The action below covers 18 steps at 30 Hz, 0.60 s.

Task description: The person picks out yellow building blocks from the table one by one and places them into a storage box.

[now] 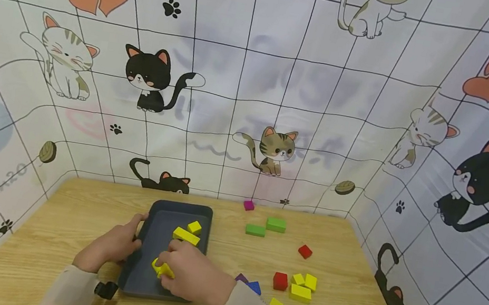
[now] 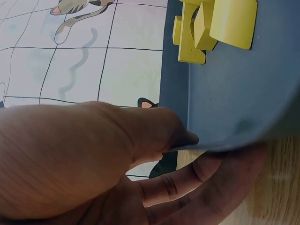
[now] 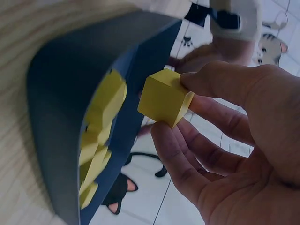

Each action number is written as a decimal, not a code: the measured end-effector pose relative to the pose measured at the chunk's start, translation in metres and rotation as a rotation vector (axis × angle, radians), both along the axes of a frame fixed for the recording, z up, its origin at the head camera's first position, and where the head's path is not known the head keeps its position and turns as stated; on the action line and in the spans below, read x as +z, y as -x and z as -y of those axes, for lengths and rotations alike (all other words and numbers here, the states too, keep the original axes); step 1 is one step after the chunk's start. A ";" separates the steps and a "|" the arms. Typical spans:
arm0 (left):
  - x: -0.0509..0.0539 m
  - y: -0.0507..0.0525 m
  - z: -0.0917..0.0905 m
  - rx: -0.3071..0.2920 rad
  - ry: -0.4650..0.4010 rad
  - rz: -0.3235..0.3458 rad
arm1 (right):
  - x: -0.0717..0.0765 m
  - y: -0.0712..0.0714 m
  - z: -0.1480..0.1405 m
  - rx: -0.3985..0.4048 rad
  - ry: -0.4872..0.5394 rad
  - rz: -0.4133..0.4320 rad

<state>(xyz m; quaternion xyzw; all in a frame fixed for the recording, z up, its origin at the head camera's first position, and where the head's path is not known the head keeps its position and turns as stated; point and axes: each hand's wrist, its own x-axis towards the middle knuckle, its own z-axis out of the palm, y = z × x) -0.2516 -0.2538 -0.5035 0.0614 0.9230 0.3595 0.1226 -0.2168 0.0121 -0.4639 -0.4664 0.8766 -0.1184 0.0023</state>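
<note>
Right hand [image 3: 269,140] pinching cube [image 3: 163,99], red blocks [image 1: 280,281] — headcam only

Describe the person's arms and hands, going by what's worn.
The sleeves are long and pale beige, with a small black fitting near the end of each. The left hand and right hand wear no gloves.

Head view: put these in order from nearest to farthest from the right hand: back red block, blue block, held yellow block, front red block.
1. Yellow block: pinched in the right hand.
2. Blue block: just right of the hand.
3. Front red block: right of the blue one.
4. Back red block: farther right and farther back.
</note>
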 end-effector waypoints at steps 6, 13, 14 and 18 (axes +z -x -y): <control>0.000 -0.002 -0.001 -0.001 -0.003 -0.001 | -0.006 -0.005 0.014 0.034 -0.032 0.081; 0.000 -0.001 -0.001 -0.004 0.000 -0.003 | -0.014 -0.003 0.014 0.036 -0.035 0.071; 0.001 -0.001 -0.001 -0.004 0.001 -0.004 | -0.014 -0.003 0.013 0.034 -0.037 0.069; 0.001 0.000 -0.001 -0.003 0.007 -0.011 | -0.017 -0.003 0.007 0.032 -0.016 0.038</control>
